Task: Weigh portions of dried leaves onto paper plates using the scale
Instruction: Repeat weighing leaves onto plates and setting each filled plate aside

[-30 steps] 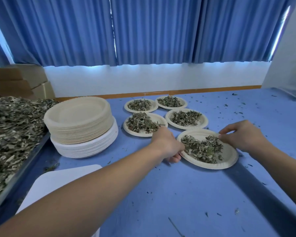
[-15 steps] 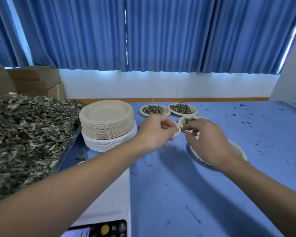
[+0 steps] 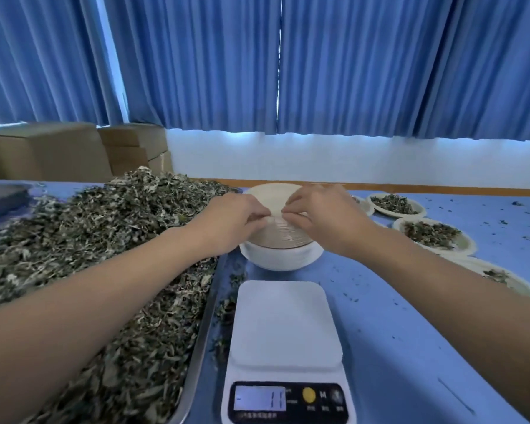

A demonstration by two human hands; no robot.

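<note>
At plate stack rim: left hand, right hand pinching

The scale shows 11 on its display, and a button beside it reads M.

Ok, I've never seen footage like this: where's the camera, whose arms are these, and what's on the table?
There is no machine: a person works bare-handed, and the one camera sits on their head, looking forward and down, so both arms reach in from below. On the blue table lie a metal tray heaped with dried leaves, a white scale with a bare platform, a stack of paper plates and, to the right, filled plates holding leaf portions. The left hand and right hand each pinch the near rim of the stack's top plate, probably to peel it off.
</note>
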